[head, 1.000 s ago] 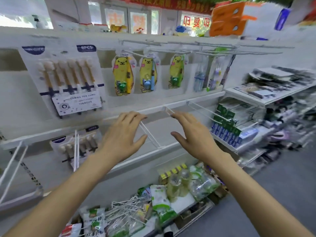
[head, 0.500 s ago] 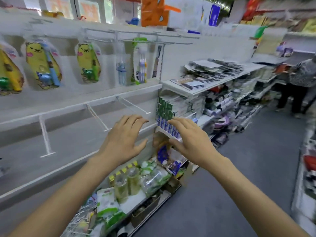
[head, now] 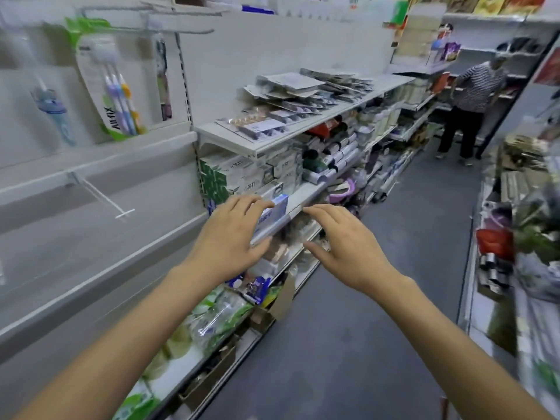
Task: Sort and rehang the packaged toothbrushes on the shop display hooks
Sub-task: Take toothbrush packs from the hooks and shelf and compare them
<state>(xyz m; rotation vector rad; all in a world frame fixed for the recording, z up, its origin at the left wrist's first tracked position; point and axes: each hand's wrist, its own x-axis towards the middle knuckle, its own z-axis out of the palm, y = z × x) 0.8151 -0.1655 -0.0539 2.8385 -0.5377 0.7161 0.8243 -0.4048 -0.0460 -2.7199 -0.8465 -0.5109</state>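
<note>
My left hand (head: 230,241) and my right hand (head: 342,247) float side by side in front of me, fingers loose, holding nothing. A flat pile of packaged toothbrushes (head: 303,95) lies on the white top shelf (head: 230,140) ahead and above my hands. At the upper left a green-and-white toothbrush pack (head: 109,83), a blue child's brush pack (head: 51,110) and a slim dark pack (head: 163,80) hang from display hooks. A bare white hook (head: 103,195) sticks out of the rail below them.
Toothpaste boxes (head: 242,174) fill the shelf under the pile. Bagged goods (head: 218,319) sit on the low shelf by my left forearm. The grey aisle floor (head: 394,268) runs ahead; a person (head: 466,107) stands at its far end. More shelves (head: 515,237) line the right.
My view has swung right along the aisle: the yellow bear packs have left the frame and the shelf with the pile has come to the centre. Both hands stay open and empty.
</note>
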